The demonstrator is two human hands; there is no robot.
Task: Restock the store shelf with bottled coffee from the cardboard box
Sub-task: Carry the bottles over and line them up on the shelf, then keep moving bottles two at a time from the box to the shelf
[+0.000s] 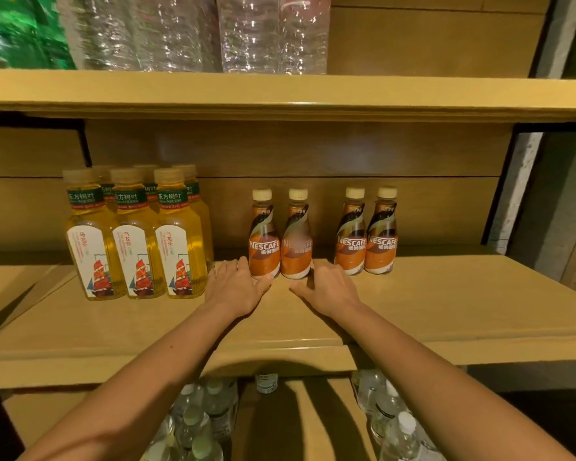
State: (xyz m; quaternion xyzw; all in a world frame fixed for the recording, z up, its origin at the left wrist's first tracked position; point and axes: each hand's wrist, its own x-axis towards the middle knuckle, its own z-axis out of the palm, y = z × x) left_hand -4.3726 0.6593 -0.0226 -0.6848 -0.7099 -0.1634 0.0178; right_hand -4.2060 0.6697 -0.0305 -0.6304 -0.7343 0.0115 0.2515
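Four orange Nescafe coffee bottles with cream caps stand in two pairs on the middle shelf (pixel 413 304). My left hand (pixel 235 286) holds the base of the leftmost coffee bottle (pixel 264 237), fingers on its left side and thumb across its front. My right hand (pixel 326 289) holds the base of the second coffee bottle (pixel 296 237), thumb in front and fingers on its right side. Both bottles are upright and touch each other. The other pair of coffee bottles (pixel 366 237) stands apart to the right. No cardboard box is in view.
Several yellow oolong tea bottles (pixel 137 241) stand in rows just left of my left hand. Clear water bottles (pixel 246 31) and green packs (pixel 17 31) fill the upper shelf. More water bottles (pixel 197 424) sit on the shelf below. The shelf's right end meets a wall (pixel 526 181).
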